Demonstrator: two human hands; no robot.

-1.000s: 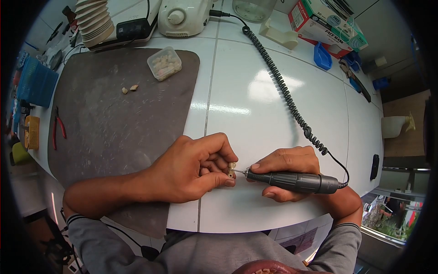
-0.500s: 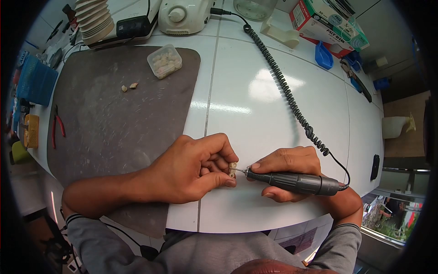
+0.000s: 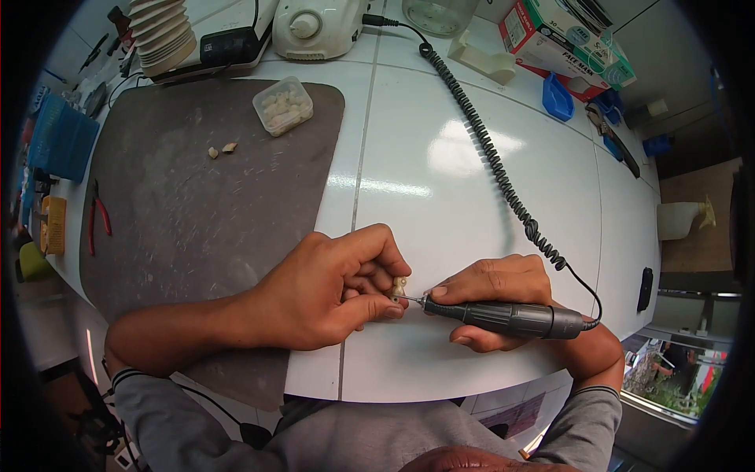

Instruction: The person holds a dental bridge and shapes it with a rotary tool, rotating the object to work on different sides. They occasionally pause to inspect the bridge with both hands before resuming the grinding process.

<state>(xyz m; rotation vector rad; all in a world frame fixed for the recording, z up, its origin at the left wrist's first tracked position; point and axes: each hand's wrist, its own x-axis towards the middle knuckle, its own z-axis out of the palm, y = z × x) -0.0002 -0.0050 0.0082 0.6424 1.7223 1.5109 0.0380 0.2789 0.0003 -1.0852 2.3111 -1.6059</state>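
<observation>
My left hand [image 3: 346,287] is closed, pinching a small cream-coloured, tooth-like piece [image 3: 399,284] upright between thumb and fingertips. Its exact kind is too small to make out. In my right hand [image 3: 495,283] is a black rotary handpiece [image 3: 515,317], held like a pen and pointing left. The thin metal bit [image 3: 410,298] at its tip meets the lower part of the piece, near my left thumb. Some of the piece is covered by my fingers.
A coiled cord [image 3: 491,149] runs from the handpiece to a white control box [image 3: 316,30]. On the grey mat [image 3: 204,197] lie an uncovered plastic box [image 3: 283,108] of cream pieces, two loose bits and red-handled pliers [image 3: 99,219]. A carton [image 3: 550,51] stands back right.
The bit has shifted slightly down, from the middle of the cream piece to its lower part. The piece has turned a little between my left fingers.
</observation>
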